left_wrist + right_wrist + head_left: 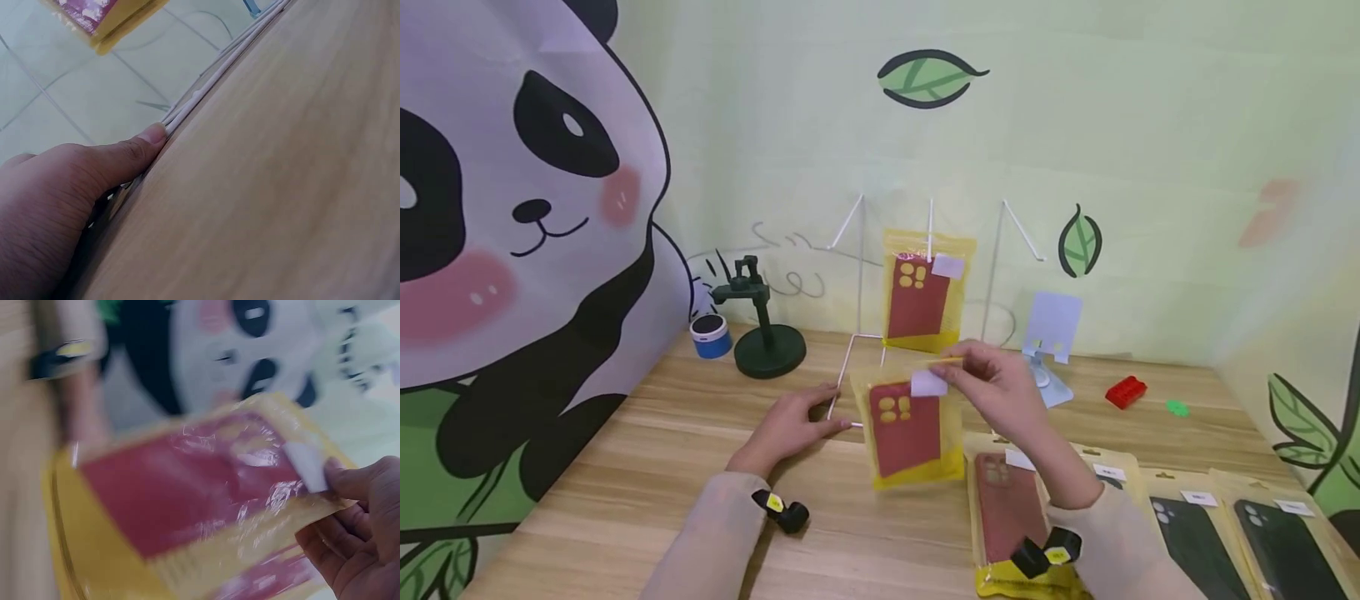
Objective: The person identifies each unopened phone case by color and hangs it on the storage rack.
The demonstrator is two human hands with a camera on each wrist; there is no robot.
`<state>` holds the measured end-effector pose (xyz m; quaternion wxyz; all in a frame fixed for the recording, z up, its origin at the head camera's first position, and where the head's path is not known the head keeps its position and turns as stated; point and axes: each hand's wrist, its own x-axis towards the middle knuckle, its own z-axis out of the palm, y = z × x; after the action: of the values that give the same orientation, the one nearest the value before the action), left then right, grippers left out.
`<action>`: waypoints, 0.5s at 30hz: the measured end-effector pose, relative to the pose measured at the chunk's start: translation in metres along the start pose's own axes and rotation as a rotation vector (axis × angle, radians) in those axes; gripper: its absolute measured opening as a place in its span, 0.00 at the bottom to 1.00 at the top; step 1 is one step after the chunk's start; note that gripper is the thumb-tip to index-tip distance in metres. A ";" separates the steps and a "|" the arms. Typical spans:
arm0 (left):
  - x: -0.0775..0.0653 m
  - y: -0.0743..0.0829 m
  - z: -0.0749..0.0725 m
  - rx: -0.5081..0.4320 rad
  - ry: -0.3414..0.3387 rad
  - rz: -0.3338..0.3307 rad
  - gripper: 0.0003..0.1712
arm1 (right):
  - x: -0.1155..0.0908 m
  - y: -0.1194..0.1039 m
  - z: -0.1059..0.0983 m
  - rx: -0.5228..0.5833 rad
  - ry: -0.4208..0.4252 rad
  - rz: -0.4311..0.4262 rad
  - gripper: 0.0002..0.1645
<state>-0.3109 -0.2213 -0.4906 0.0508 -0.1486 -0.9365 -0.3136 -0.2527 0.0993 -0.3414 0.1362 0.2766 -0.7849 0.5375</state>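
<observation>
Between thumb and fingers, my right hand (1000, 387) pinches the top edge of a packaged phone case (906, 429), a dark red case in a clear and yellow bag. Its thumb lies beside the white label (306, 465) in the right wrist view. A second red phone case package (917, 296) hangs on the middle prong of a white wire display rack (859, 275), behind the held one. At the rack base's front left corner rests my left hand (790, 429), with its thumb (134, 153) pressing along the white wire; its other fingers are mostly hidden in the left wrist view.
More packaged cases lie at front right, a red one (1011, 517) and dark ones (1198, 542). A dark green stand (770, 350) and a blue-and-white cylinder (711, 337) stand at left. Right of the rack are a pale phone stand (1051, 333), a red block (1125, 392) and a green disc (1177, 408).
</observation>
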 end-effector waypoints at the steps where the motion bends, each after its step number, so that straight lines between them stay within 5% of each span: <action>1: 0.000 0.000 -0.001 0.002 0.004 0.004 0.38 | 0.007 -0.010 -0.003 -0.027 0.028 -0.046 0.03; 5: -0.002 0.001 -0.003 0.013 0.010 0.015 0.38 | 0.030 -0.044 -0.015 -0.125 0.132 -0.166 0.02; 8: -0.002 0.002 -0.002 0.018 -0.005 0.010 0.39 | 0.042 -0.060 -0.024 -0.162 0.235 -0.164 0.05; 15: -0.003 0.000 -0.001 0.022 0.000 0.000 0.39 | 0.066 -0.046 -0.017 -0.092 0.391 -0.111 0.11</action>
<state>-0.3080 -0.2222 -0.4905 0.0523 -0.1481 -0.9399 -0.3031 -0.2808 0.0831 -0.2654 0.3279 0.2031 -0.7507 0.5363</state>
